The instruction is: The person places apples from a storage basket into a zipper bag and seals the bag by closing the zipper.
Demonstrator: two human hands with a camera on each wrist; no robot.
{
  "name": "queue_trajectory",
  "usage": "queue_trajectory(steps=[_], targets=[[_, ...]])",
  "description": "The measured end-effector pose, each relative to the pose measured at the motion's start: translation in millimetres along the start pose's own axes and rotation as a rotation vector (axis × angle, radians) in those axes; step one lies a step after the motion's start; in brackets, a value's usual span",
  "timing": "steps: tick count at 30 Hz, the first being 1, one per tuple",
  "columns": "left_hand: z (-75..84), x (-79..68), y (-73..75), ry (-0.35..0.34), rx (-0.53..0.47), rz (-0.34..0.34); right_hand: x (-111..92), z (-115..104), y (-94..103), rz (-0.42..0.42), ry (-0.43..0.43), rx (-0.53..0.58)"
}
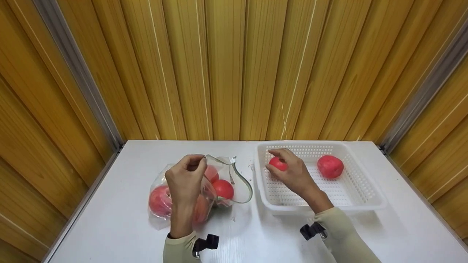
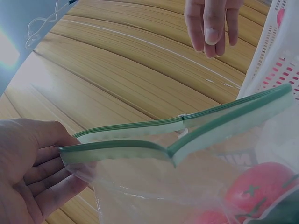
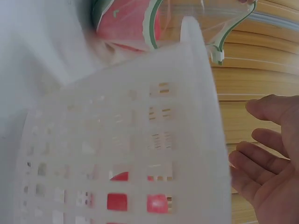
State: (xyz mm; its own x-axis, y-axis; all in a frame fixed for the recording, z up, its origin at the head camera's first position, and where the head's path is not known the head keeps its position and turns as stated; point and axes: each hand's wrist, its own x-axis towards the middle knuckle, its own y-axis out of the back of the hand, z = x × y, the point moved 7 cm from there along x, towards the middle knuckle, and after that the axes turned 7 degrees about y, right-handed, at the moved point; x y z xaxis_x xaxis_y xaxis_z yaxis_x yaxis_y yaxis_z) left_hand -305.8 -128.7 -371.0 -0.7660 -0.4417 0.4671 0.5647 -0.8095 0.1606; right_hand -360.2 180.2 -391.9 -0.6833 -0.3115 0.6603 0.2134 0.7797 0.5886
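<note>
My left hand (image 1: 184,182) pinches one corner of the mouth of a clear zip bag (image 2: 131,186) with a green zip edge. The mouth gapes toward the right. Several red tomatoes (image 1: 223,189) lie inside the bag on the table. Over the left part of a white plastic basket (image 1: 325,208), my right hand (image 1: 292,173) hovers with thumb and fingers spread apart. Just behind those fingers in the head view is a tomato (image 1: 278,164), partly covered by the hand. A second tomato (image 1: 330,167) sits toward the basket's right side. In the right wrist view the right palm holds nothing.
The white table (image 1: 120,219) carries the bag on the left and the perforated basket on the right, a narrow gap between them. Wood-look panel walls (image 1: 226,73) rise behind and at both sides. Dark wrist camera mounts (image 1: 310,231) sit on both cuffs.
</note>
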Motion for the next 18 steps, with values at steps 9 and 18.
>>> queue_trajectory(steps=[9, 18], targets=[[-0.1, -1.2, -0.6, -0.021, -0.008, 0.011, -9, 48, -0.5, -0.084, -0.221, -0.001], [2.8, 0.4, -2.3, -0.026, -0.018, 0.005, -16, 74, 3.4, -0.125, -0.326, -0.046]])
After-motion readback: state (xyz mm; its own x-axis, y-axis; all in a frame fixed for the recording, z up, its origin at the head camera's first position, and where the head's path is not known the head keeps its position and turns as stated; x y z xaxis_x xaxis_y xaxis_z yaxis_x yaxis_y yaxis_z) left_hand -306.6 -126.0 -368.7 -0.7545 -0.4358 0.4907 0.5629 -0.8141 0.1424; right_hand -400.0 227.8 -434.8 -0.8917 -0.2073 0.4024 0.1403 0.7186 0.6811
